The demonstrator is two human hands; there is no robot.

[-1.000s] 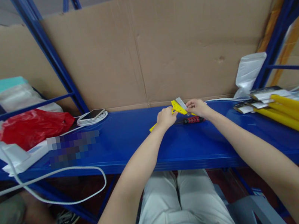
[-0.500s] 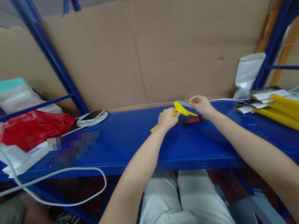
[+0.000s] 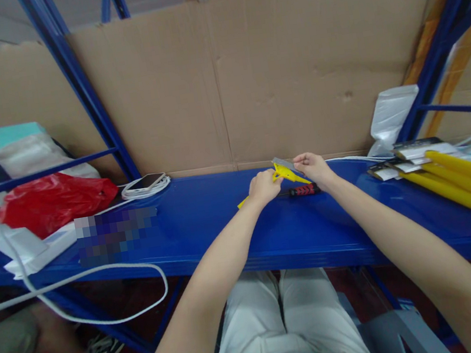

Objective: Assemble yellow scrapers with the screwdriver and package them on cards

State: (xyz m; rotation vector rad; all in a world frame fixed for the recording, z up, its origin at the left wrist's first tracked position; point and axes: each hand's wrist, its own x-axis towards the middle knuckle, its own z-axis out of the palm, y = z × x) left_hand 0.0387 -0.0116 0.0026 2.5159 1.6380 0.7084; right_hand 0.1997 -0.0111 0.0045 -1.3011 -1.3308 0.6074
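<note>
My left hand (image 3: 266, 187) is closed round a yellow scraper (image 3: 289, 173), whose flared head points up and to the right past my fingers. In my right hand (image 3: 313, 165) a thin, flat grey blade (image 3: 285, 162) is pinched at its right end. The blade lies along the upper edge of the scraper's head; whether it sits in the head I cannot tell. Just beneath them, a screwdriver-like tool with a red and black handle (image 3: 303, 190) rests on the blue shelf (image 3: 207, 223). Part of that tool is hidden behind my left hand.
Yellow wrapped packs (image 3: 464, 182) lie at the right, near a white plastic pouch (image 3: 391, 119). To the left are a phone (image 3: 147, 182) on a coiled white cable, a red bag (image 3: 55, 199) and a white power strip (image 3: 46, 254). Cardboard (image 3: 221, 83) stands behind.
My right hand has moved slightly left, bringing the grey blade up and left along the scraper's head edge. My left hand and the scraper have hardly moved.
</note>
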